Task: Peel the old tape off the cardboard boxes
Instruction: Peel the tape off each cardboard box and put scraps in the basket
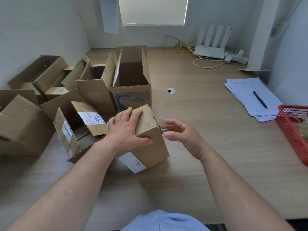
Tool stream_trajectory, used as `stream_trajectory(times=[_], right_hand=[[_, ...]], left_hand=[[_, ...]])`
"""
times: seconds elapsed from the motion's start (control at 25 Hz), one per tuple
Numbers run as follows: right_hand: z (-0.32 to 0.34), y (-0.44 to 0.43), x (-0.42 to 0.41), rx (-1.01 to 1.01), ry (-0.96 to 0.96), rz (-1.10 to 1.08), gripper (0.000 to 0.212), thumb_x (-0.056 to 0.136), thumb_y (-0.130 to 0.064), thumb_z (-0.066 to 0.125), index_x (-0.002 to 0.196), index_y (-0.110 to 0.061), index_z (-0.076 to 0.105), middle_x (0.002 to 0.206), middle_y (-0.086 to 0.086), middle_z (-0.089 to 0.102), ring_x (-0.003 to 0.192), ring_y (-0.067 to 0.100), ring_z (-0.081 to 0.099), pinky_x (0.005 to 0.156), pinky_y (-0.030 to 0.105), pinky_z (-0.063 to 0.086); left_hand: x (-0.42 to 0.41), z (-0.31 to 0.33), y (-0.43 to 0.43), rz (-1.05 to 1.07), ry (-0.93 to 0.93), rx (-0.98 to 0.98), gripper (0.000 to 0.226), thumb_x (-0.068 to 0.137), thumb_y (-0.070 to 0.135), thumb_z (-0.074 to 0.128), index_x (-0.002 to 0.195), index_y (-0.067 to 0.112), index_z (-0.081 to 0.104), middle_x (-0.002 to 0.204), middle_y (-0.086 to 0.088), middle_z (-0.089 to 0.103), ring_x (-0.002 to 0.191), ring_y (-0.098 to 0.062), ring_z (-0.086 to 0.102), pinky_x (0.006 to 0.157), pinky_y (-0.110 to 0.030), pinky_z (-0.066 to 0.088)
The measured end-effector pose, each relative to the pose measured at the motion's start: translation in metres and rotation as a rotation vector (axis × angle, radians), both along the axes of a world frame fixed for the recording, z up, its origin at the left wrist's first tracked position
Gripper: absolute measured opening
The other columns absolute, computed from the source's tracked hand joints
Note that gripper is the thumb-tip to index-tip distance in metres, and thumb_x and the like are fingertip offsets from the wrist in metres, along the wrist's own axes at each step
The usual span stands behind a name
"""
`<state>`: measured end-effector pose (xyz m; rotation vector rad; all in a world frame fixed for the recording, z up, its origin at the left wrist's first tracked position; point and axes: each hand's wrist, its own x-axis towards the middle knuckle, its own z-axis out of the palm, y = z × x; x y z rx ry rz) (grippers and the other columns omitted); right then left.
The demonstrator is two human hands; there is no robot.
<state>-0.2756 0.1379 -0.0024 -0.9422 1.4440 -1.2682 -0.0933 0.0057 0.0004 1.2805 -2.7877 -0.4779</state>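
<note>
A small closed cardboard box (150, 144) stands tilted on the wooden desk (200, 172), with a white label low on its front. My left hand (128, 129) lies over its top left corner, fingers spread on top and thumb down the front. Clear old tape (154, 115) runs across the box's top right edge, with a loose wisp sticking up at the far corner. My right hand (180, 132) is at the box's right corner, thumb and forefinger pinching the tape end there.
Several open cardboard boxes (93, 90) crowd the desk's left half. A red plastic basket (293, 130) holding crumpled tape sits at the right edge. Papers with a pen (255, 97) lie beyond it. A router and cables (210, 52) sit at the back.
</note>
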Motion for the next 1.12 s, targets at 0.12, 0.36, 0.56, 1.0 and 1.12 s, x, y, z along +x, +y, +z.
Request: stream_trajectory(times=[0.12,0.36,0.56,1.0,1.12], right_hand=[[0.004,-0.006,0.015,-0.113,0.014,-0.110,0.022,0.084,0.000,0.066,0.094,-0.019,0.070,0.087,-0.006,0.071,0.079,0.000,0.064,0.068,0.012,0.048],[0.023,-0.010,0.022,-0.177,0.102,-0.152,0.021,0.085,-0.002,0.064,0.075,-0.018,0.074,0.069,0.002,0.067,0.064,0.009,0.055,0.062,0.021,0.047],[0.049,-0.017,0.018,-0.148,0.255,0.032,0.019,0.075,-0.011,0.068,0.065,-0.026,0.074,0.061,-0.006,0.066,0.057,0.007,0.058,0.057,0.022,0.047],[0.004,-0.042,0.060,0.318,0.491,0.231,0.015,0.075,-0.010,0.062,0.064,-0.019,0.064,0.052,-0.005,0.060,0.050,0.010,0.055,0.049,0.022,0.046],[0.005,-0.039,0.057,0.291,0.484,0.225,0.014,0.074,-0.009,0.062,0.065,-0.019,0.061,0.050,-0.004,0.060,0.044,0.011,0.054,0.047,0.022,0.044]], left_hand=[[-0.002,-0.004,0.003,0.028,-0.010,0.041,0.107,0.059,0.089,0.036,0.146,0.046,-0.009,0.160,0.000,-0.014,0.145,-0.020,-0.017,0.114,-0.047,-0.009],[0.000,0.011,0.008,0.075,0.218,0.125,0.119,0.049,0.073,0.061,0.147,0.049,-0.001,0.139,0.006,0.023,0.134,-0.018,0.015,0.113,-0.045,0.014],[0.009,-0.001,0.028,0.060,0.596,0.424,0.123,0.049,0.048,0.078,0.140,0.059,-0.004,0.128,0.019,0.016,0.125,-0.005,0.025,0.104,-0.025,0.029],[0.028,-0.065,0.060,0.178,0.537,0.650,0.129,0.052,0.070,0.068,0.150,0.040,-0.011,0.145,0.022,0.011,0.136,0.003,0.011,0.113,-0.027,0.019],[0.017,-0.063,0.063,0.228,0.647,0.669,0.120,0.060,0.071,0.062,0.151,0.037,-0.008,0.149,0.022,0.013,0.136,0.007,0.012,0.111,-0.025,0.021]])
